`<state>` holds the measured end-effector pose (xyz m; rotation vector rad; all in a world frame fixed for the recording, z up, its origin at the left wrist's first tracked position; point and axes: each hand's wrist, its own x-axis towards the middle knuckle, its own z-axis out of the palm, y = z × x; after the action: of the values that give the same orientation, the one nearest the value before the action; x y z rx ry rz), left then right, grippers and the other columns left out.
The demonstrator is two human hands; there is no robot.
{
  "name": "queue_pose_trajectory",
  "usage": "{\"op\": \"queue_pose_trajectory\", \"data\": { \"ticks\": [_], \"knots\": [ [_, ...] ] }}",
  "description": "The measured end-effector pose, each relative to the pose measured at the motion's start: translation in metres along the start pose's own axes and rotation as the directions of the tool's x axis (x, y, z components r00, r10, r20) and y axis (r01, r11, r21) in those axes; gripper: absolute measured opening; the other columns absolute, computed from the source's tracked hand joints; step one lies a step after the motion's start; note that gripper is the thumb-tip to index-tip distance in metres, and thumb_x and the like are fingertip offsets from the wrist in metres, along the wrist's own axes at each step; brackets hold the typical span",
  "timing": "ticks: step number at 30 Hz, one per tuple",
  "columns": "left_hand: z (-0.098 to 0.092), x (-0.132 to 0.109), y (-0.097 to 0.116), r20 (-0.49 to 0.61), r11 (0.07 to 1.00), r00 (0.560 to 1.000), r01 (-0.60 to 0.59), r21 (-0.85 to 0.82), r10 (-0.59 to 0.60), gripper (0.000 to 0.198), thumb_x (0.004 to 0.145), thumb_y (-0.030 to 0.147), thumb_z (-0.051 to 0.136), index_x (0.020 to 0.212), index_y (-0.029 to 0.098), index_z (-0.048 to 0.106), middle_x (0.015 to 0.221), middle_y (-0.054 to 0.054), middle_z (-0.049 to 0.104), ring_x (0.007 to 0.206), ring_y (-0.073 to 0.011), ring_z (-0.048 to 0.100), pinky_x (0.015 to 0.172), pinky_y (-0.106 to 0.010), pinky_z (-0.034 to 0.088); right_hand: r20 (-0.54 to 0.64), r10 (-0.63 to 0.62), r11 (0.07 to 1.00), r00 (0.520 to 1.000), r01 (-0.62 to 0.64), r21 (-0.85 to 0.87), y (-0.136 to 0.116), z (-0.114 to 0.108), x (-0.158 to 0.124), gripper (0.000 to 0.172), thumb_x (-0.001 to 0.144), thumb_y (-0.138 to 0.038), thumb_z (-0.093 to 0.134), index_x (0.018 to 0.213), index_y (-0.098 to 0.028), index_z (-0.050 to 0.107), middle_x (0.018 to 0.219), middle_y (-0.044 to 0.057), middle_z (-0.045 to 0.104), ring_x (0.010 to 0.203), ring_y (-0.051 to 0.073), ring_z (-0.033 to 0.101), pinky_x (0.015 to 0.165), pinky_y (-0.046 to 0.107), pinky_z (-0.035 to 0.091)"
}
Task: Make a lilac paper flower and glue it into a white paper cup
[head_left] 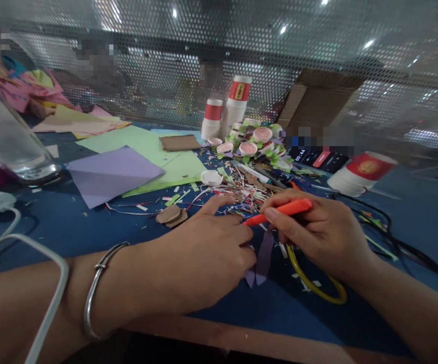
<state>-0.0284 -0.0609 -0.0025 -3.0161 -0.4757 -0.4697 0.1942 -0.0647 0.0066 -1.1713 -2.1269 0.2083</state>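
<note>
My right hand (pixel 317 232) is closed around an orange pen (pixel 287 211), its tip pointing left toward my other hand. My left hand (pixel 199 253) lies back upward over the table, the index finger reaching forward and the other fingers curled under. What those fingers hold, if anything, is hidden. Narrow purple paper pieces (pixel 264 258) show between the two hands. Below my right hand a yellow loop (pixel 313 288) curves on the blue table. Brown cardboard discs (pixel 171 216) lie just past my left hand.
Paper scraps (pixel 241 192) litter the middle. Beyond them stand decorated white discs (pixel 249 148) in a pile and stacked paper cups (pixel 236 106). Purple paper (pixel 112 172) overlaps green sheets (pixel 128 144). A glass (pixel 17 136) is left; a phone (pixel 317 157), cup (pixel 362 172) and black cables (pixel 404 247) are right.
</note>
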Motion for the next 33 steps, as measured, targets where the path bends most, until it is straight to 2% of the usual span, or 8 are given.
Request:
{"op": "queue_pose_trajectory", "data": {
  "ticks": [6,13,16,20,26,33],
  "knots": [
    [0.0,0.0,-0.002,-0.001,0.999,1.0,0.015,-0.037,-0.015,0.016,0.093,0.021,0.058,0.079,0.021,0.065,0.085,0.0,0.064,0.082,-0.02,0.058,0.116,-0.053,0.022,-0.145,0.1,0.993,0.984,-0.09,0.072,0.002,-0.003,-0.005,0.015,0.096,-0.03,0.062,0.086,-0.022,0.07,0.067,-0.002,0.067,0.047,0.011,0.061,0.047,0.026,0.045],
    [-0.007,0.001,-0.001,0.035,0.994,0.998,0.051,-0.092,-0.048,0.014,0.093,0.018,0.057,0.087,0.02,0.07,0.088,-0.001,0.067,0.088,-0.0195,0.062,0.115,-0.049,0.023,-0.205,0.054,0.999,0.977,-0.053,0.01,0.004,-0.004,-0.005,0.01,0.095,-0.03,0.064,0.092,-0.023,0.071,0.067,-0.003,0.069,0.05,0.011,0.062,0.053,0.026,0.047],
    [-0.01,0.003,-0.004,-0.002,0.983,0.995,0.103,-0.155,-0.104,0.018,0.095,0.02,0.055,0.088,0.018,0.071,0.09,-0.002,0.069,0.09,-0.0182,0.063,0.113,-0.045,0.025,-0.22,0.045,0.998,0.975,-0.052,-0.03,0.005,-0.005,-0.005,0.01,0.095,-0.03,0.065,0.091,-0.024,0.072,0.067,-0.003,0.07,0.052,0.011,0.063,0.054,0.026,0.047],
    [-0.012,0.004,-0.006,-0.057,0.957,0.977,0.19,-0.218,-0.207,0.019,0.096,0.025,0.055,0.089,0.018,0.072,0.092,-0.002,0.07,0.089,-0.0168,0.064,0.107,-0.044,0.031,-0.213,0.03,0.998,0.977,-0.042,-0.055,0.004,-0.01,-0.005,0.009,0.094,-0.029,0.066,0.088,-0.024,0.071,0.069,-0.003,0.07,0.053,0.01,0.062,0.053,0.025,0.046],
    [-0.009,0.003,0.002,0.083,0.993,0.996,0.053,-0.104,-0.045,0.023,0.097,0.02,0.053,0.087,0.017,0.073,0.094,-0.002,0.074,0.094,-0.0211,0.066,0.114,-0.05,0.026,-0.184,-0.002,0.998,0.983,-0.011,-0.066,0.001,-0.012,-0.006,0.01,0.095,-0.025,0.064,0.086,-0.024,0.07,0.069,-0.003,0.07,0.053,0.01,0.061,0.055,0.025,0.046],
    [-0.002,0.0,0.002,0.129,0.999,0.991,0.042,-0.027,-0.038,0.02,0.094,0.022,0.059,0.078,0.02,0.071,0.092,-0.001,0.074,0.096,-0.0231,0.065,0.117,-0.053,0.026,-0.068,-0.016,1.0,0.998,0.015,-0.021,0.002,-0.005,-0.004,0.011,0.092,-0.019,0.063,0.083,-0.023,0.068,0.069,-0.003,0.069,0.053,0.01,0.061,0.051,0.024,0.045]
  ]
}}
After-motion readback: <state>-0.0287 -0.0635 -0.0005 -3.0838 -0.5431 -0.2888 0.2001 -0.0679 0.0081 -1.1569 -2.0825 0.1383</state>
